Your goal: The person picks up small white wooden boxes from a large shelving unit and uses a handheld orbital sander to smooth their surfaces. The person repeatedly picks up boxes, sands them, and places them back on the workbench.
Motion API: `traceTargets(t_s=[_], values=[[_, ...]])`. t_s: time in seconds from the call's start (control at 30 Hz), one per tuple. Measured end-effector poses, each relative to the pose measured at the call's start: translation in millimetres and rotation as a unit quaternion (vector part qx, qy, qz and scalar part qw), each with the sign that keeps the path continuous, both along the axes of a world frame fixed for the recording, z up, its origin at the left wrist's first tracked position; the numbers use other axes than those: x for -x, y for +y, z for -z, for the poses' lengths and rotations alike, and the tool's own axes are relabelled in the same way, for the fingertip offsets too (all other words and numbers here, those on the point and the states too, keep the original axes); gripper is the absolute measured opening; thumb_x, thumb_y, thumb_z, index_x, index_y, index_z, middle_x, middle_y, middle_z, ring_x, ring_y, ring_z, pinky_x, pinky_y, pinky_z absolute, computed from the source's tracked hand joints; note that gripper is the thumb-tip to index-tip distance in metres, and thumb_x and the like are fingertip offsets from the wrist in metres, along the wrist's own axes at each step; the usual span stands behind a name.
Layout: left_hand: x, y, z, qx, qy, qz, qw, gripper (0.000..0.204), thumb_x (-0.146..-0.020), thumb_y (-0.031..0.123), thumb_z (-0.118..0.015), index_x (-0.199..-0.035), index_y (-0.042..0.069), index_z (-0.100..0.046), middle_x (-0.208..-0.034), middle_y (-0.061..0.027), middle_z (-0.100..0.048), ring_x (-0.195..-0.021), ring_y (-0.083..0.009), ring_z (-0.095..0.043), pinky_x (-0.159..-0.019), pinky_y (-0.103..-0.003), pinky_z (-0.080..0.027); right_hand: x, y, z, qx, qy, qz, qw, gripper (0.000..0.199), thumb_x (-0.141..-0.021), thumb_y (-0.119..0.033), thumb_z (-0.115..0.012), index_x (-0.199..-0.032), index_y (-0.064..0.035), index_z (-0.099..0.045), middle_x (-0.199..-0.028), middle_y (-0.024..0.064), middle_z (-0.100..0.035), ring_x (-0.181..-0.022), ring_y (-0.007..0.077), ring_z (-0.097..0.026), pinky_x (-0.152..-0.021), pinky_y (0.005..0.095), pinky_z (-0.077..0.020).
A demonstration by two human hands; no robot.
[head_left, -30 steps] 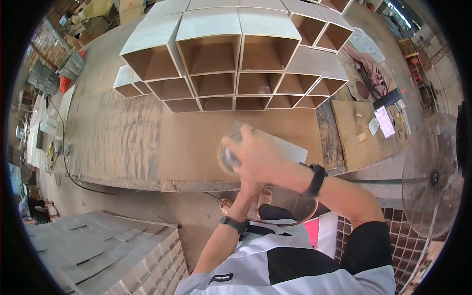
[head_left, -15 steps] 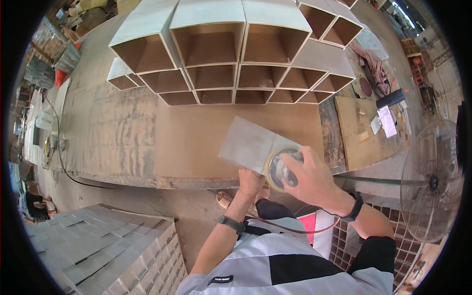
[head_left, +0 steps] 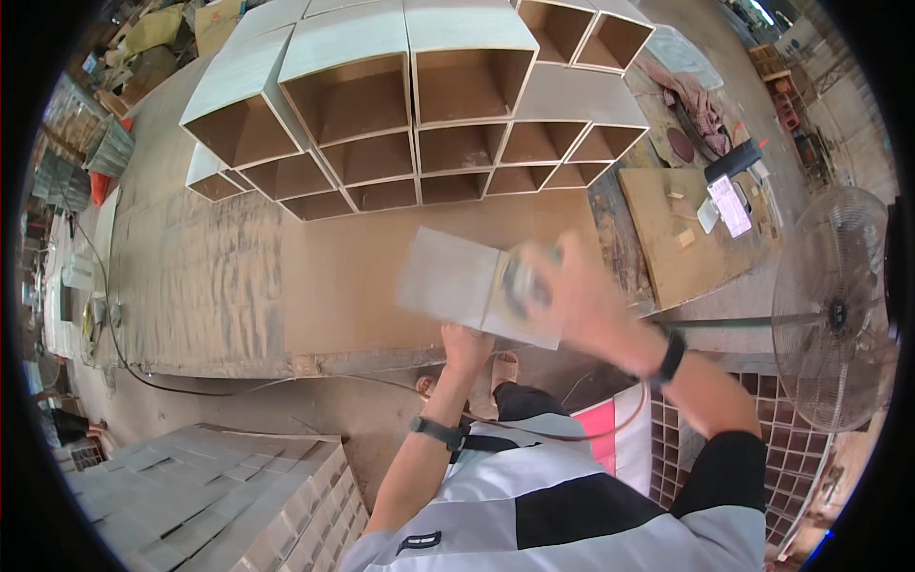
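Note:
A grey-white painted box (head_left: 440, 278) with a seam across it is held tilted above the near edge of the workbench. At its lower edge my left hand (head_left: 467, 347) is closed on the box, its fingertips hidden beneath. My right hand (head_left: 593, 297) grips a round handheld sander (head_left: 519, 284) and rests it on the right part of the box's upper face. Motion blurs both the sander and the right hand. A thin brown hose (head_left: 562, 438) loops across the front of my body; where it joins the sander is hidden.
Open-fronted boxes (head_left: 345, 88) with white outsides and brown insides are stacked at the bench's back. A brown board (head_left: 348, 286) lies before them. A caged fan (head_left: 839, 315) stands at right, near a wooden board (head_left: 658, 229). Grey boxes (head_left: 229, 486) are piled lower left.
The sander has moved up from the box's near right corner onto its face, with my right hand. The box is turned flatter. The whole view has shifted, so the bench appears further left.

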State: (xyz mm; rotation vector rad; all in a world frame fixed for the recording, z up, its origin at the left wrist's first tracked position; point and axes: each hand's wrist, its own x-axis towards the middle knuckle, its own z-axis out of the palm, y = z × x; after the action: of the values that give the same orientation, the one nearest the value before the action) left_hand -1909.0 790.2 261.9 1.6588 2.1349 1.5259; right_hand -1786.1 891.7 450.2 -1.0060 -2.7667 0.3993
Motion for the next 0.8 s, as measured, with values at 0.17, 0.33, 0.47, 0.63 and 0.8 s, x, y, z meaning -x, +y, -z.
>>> traceTargets(t_s=[0.17, 0.33, 0.47, 0.63, 0.8], values=[[-2, -10, 15, 0.083, -0.095, 0.025, 0.992, 0.036, -0.068, 0.005, -0.07, -0.103, 0.009, -0.07, -0.098, -0.0155, -0.069, -0.09, -0.0413, -0.065, -0.074, -0.049, -0.053, -20, -5, 18, 0.001, 0.034, -0.046, 0.998, 0.049, -0.074, -0.023, -0.072, -0.121, -0.014, -0.06, -0.098, 0.0235, -0.053, -0.085, 0.0413, -0.062, -0.076, 0.0511, -0.0516], [-3, -3, 4, 0.03, -0.058, 0.022, 0.998, 0.035, -0.074, 0.004, -0.066, -0.108, 0.008, -0.069, -0.107, -0.0159, -0.068, -0.102, -0.0394, -0.062, -0.086, -0.046, -0.05, -22, -18, 10, -0.025, 0.009, -0.107, 0.994, 0.048, -0.074, -0.023, -0.073, -0.12, -0.0159, -0.059, -0.096, 0.0218, -0.05, -0.081, 0.0408, -0.061, -0.073, 0.0497, -0.052], [-4, -9, 9, 0.068, -0.03, 0.025, 0.997, 0.036, -0.071, 0.007, -0.069, -0.107, 0.006, -0.069, -0.106, -0.0172, -0.068, -0.097, -0.0421, -0.064, -0.081, -0.048, -0.052, -12, 15, 11, 0.016, 0.028, 0.015, 0.999, 0.048, -0.073, -0.023, -0.074, -0.119, -0.0176, -0.059, -0.093, 0.0209, -0.05, -0.077, 0.038, -0.06, -0.063, 0.0469, -0.0504], [-5, -2, 19, -0.022, -0.131, 0.018, 0.991, 0.041, -0.071, 0.008, -0.069, -0.112, 0.004, -0.066, -0.111, -0.0172, -0.067, -0.098, -0.0424, -0.063, -0.083, -0.049, -0.051, -15, -26, 14, -0.034, 0.05, -0.101, 0.993, 0.037, -0.076, -0.026, -0.07, -0.11, -0.0145, -0.06, -0.087, 0.0199, -0.05, -0.073, 0.0378, -0.057, -0.062, 0.0461, -0.0488], [-7, -11, 16, 0.108, -0.06, 0.002, 0.992, 0.031, -0.074, 0.005, -0.066, -0.105, 0.004, -0.068, -0.103, -0.0181, -0.068, -0.094, -0.0403, -0.064, -0.078, -0.046, -0.052, -11, 41, 5, -0.005, -0.003, 0.051, 0.999, 0.04, -0.078, -0.026, -0.069, -0.116, -0.0145, -0.061, -0.1, 0.0229, -0.054, -0.084, 0.0392, -0.061, -0.07, 0.0455, -0.0509]])
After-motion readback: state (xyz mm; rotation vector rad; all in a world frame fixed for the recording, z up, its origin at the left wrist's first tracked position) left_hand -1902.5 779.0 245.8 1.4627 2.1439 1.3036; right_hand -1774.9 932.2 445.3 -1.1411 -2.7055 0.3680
